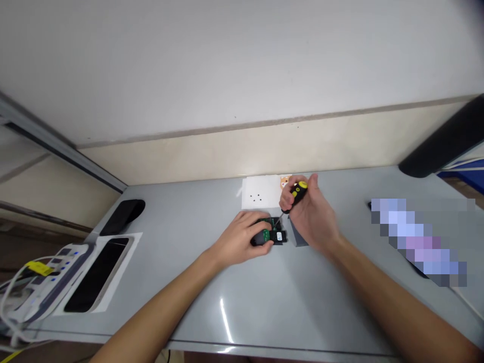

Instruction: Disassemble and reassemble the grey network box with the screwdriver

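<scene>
My left hand point(245, 236) grips a small black device point(279, 236) with an exposed green circuit board, holding it down on the grey desk. A white label shows on the device's near right part. In my right hand point(313, 212) is a black and yellow screwdriver point(297, 194), tilted, its thin shaft pointing down to the far side of the circuit board. Whether the tip sits in a screw is too small to tell. Beside the device, partly under my right hand, lies a dark grey flat piece point(298, 237). Several tiny black screws point(256, 197) rest on white paper point(264, 189) just beyond.
On the left are a dark phone point(99, 275) on white paper, a white power strip point(53, 282) with cables and a black curved object point(123, 217). A pixelated device point(419, 242) lies at right. A black cylinder point(442, 138) leans at the back right, by the wall.
</scene>
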Demonstrator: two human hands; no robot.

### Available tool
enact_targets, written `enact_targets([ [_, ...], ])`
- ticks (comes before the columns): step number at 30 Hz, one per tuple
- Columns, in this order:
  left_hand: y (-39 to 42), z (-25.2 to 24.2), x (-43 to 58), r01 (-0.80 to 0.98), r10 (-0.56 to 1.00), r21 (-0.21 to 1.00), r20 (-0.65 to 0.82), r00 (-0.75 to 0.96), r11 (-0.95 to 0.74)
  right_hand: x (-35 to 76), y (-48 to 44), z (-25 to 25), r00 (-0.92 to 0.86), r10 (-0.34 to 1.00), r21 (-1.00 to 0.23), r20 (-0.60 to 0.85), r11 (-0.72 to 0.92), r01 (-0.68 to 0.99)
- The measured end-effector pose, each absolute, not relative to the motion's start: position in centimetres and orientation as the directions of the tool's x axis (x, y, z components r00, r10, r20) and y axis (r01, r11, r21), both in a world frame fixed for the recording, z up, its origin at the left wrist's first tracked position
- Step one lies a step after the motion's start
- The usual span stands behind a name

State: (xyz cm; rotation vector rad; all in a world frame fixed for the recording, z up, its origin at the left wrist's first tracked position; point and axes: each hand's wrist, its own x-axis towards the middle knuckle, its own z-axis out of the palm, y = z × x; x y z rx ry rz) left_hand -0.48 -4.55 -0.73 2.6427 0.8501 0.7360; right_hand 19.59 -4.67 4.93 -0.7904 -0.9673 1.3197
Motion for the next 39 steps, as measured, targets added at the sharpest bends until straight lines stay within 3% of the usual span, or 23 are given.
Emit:
enact_targets([
  [6,-4.6,-0.6,-0.5,0.463,0.599,0.394,0.381,0.704,-0.794,20.0,-4.7,4.4,-0.033,0.983,-0.912,0.181,0.155,-0.381],
  [15,-4.6,-0.7,-0.5,0.480,0.608,0.385,0.371,0.702,-0.788,20.9,-3.9,4.3,-0.122,0.983,-0.924,0.138,0.083,-0.374],
  [24,-4.7,-0.6,-0.4,0.483,0.611,0.386,0.368,0.701,-0.786,19.8,-5.3,5.0,-0.124,0.971,-0.916,0.205,0.146,-0.373],
  [33,-4.7,-0.6,-0.5,0.465,0.593,0.378,0.391,0.704,-0.800,20.8,-4.6,5.4,-0.165,0.970,-0.927,0.179,0.110,-0.359],
  [39,-4.7,-0.5,-0.5,0.471,0.596,0.374,0.385,0.704,-0.799,19.8,-5.0,5.3,-0.131,0.981,-0.885,0.146,0.070,-0.460],
])
